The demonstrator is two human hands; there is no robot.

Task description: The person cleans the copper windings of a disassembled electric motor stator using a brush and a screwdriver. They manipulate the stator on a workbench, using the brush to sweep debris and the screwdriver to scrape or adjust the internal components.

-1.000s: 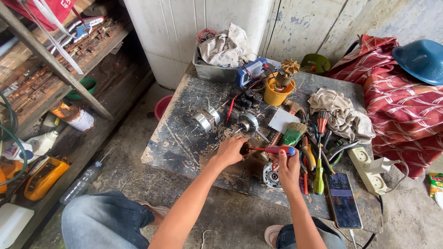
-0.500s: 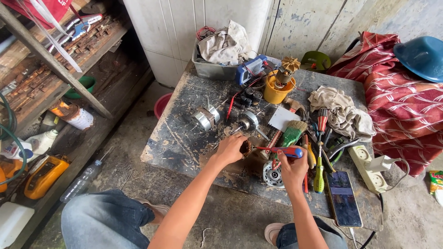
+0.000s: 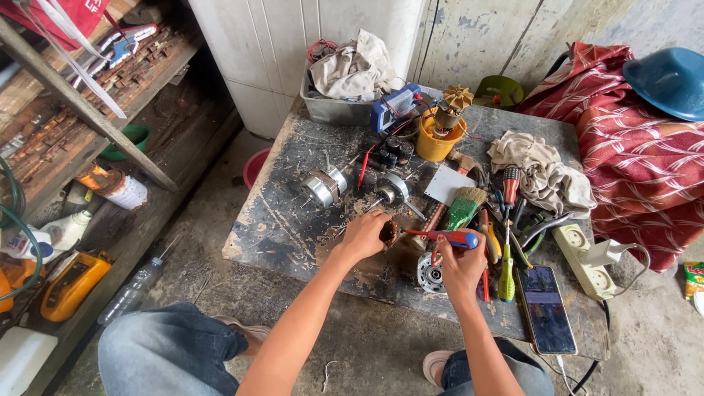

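Cluttered workshop corner: concrete floor, low scarred dark wooden worktop [image 3: 293, 220] against a pale panelled wall, wooden shelving on the left.

Nearest: person crouched at the worktop's front edge, knees in blue jeans. Black smartphone [image 3: 547, 309] lies flat at the front right corner, cable trailing off the edge.

Right hand [image 3: 460, 265] is wrapped around the red-and-blue handle of a screwdriver [image 3: 447, 237], fingers curled tight on the grip; shaft runs left towards the other hand. Left hand [image 3: 364, 235] is cupped over a small dark brown motor part [image 3: 389, 232], fingers pressed on it, holding it against the worktop near the middle of the front half. Screwdriver tip meets that part; exact contact point too small to tell.

Just below the right hand: round silver motor end cap [image 3: 427, 273]. Right of it: green-handled screwdriver [image 3: 506, 273], red-handled screwdriver [image 3: 510, 185], green-bristled paintbrush [image 3: 465, 208], all packed close together. White power strip [image 3: 585, 260] at the right edge.

Mid worktop: silver cylindrical fan motor [image 3: 323, 187], a smaller silver motor [image 3: 396, 188] beside it, white card [image 3: 448, 185], crumpled beige rag [image 3: 546, 172].

Far edge: yellow plastic cup [image 3: 438, 141] with a copper-wound rotor in it, blue multimeter [image 3: 394, 108], grey plastic tub [image 3: 334, 110] with a dirty cloth on top. Off to the right: red patterned cloth [image 3: 645, 176], blue hard hat [image 3: 667, 79] on it.
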